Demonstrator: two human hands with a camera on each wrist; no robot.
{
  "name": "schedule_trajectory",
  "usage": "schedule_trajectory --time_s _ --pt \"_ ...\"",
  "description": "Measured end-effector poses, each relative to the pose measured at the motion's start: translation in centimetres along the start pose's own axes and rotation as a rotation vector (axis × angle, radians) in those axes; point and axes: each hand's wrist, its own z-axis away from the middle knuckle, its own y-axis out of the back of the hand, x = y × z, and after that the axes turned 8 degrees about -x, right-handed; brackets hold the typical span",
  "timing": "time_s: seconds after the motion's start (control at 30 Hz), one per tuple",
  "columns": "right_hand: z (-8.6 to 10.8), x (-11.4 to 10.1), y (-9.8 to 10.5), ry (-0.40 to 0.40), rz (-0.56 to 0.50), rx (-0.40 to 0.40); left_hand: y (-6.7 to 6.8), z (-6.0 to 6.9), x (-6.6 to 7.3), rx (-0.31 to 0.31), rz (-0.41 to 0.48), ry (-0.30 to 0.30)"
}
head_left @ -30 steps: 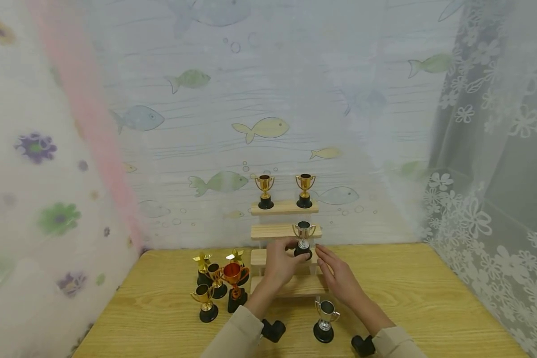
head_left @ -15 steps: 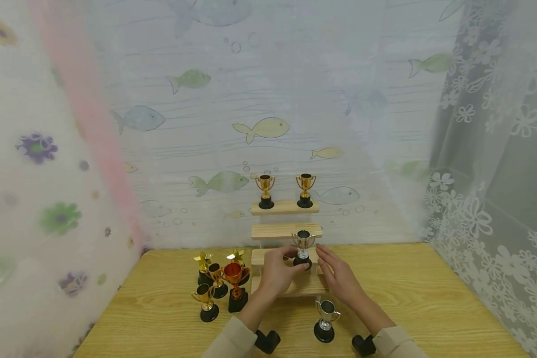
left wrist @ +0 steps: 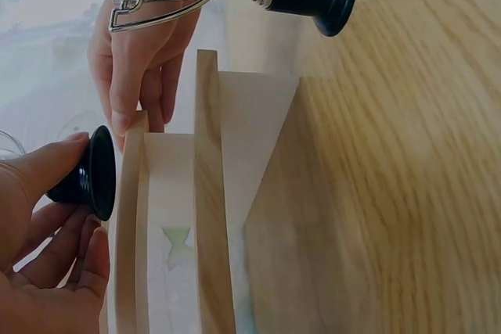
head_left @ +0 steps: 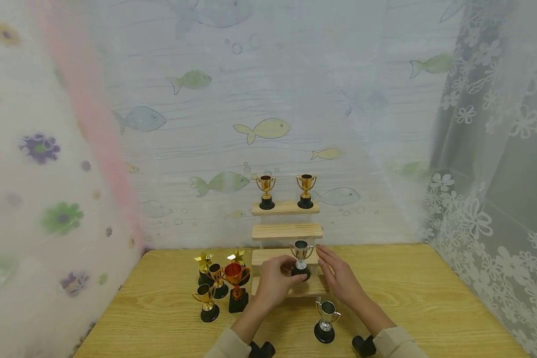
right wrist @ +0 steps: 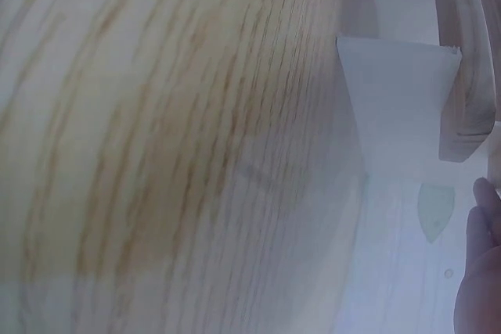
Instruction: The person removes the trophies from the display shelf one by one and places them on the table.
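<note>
Upright in my left hand (head_left: 275, 282) is a silver trophy cup (head_left: 301, 252), gripped by its black base (left wrist: 77, 181) between thumb and fingers. It is over the lower steps of a wooden stepped rack (head_left: 286, 231); whether the base touches a step I cannot tell. My right hand (head_left: 343, 279) is at the rack's right side with fingers fairly straight, holding nothing; in the left wrist view its fingertips (left wrist: 121, 119) meet a step's end. Two gold cups (head_left: 266, 186) (head_left: 306, 186) stand on the top step. A second silver cup (head_left: 325, 320) stands on the table before the rack.
Left of the rack, several trophies stand close together: gold cups (head_left: 204, 301), star-topped ones (head_left: 203, 261) and an orange-red cup (head_left: 235, 286). The wooden table (head_left: 411, 288) reaches back to a fish-patterned curtain (head_left: 268, 74). A lace curtain (head_left: 479, 219) hangs at the right.
My left hand has brought the silver cup lower and nearer, from about the third step down towards the bottom one. My right hand has stayed almost still beside the rack.
</note>
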Motion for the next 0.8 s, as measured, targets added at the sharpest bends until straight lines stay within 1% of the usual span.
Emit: schedule_trajectory --time_s 0.33,0.53,0.8 --pt "0.0 0.1 -0.1 -0.013 0.007 -0.007 0.3 1.1 -0.4 -0.043 0.005 0.001" --pt "0.0 -0.1 -0.1 -0.016 0.009 -0.01 0.4 1.7 -0.8 -0.06 0.002 -0.026" --pt "0.0 -0.1 -0.1 -0.006 0.009 -0.004 0.2 2.6 -1.6 -0.102 -0.018 -0.007"
